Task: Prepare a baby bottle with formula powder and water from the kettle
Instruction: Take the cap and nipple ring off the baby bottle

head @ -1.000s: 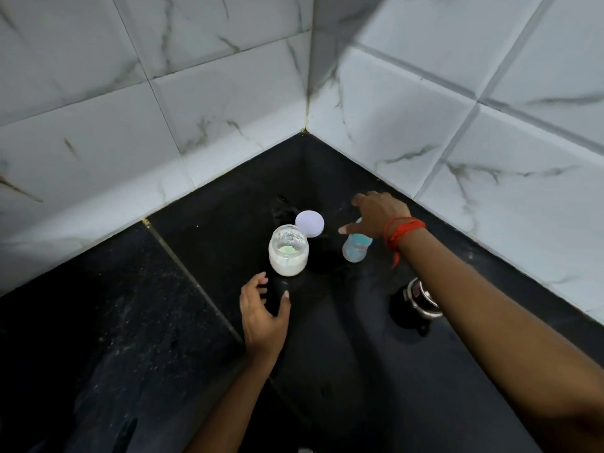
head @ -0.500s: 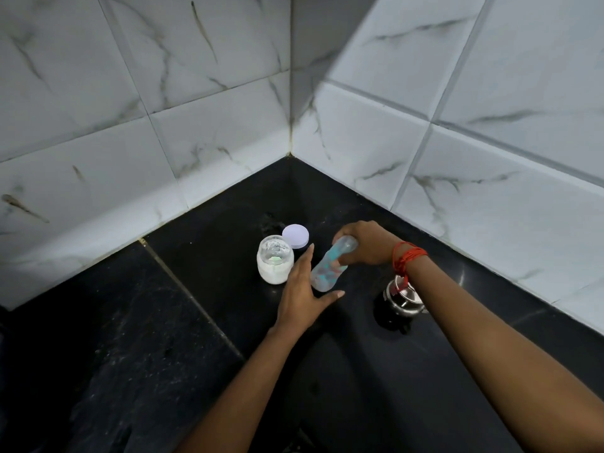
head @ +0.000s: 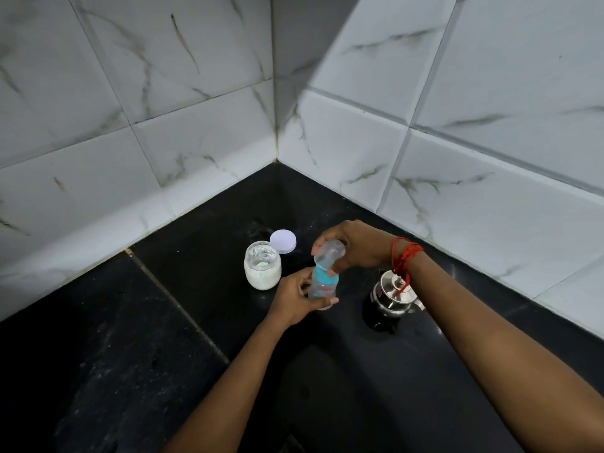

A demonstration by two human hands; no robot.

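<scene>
Held above the black table [head: 202, 322], one baby bottle [head: 322, 281], tilted, in two hands: left hand [head: 299, 297] with its grip clamped round the lower body, right hand [head: 354, 246] closed over the clear cap end. At ten o'clock of the bottle, one open formula jar [head: 262, 271] with white powder; just behind it, touching or nearly so, one lilac lid [head: 283, 240]. At three o'clock, one steel kettle [head: 392, 297], partly crossed by the right wrist and its red thread [head: 405, 255].
</scene>
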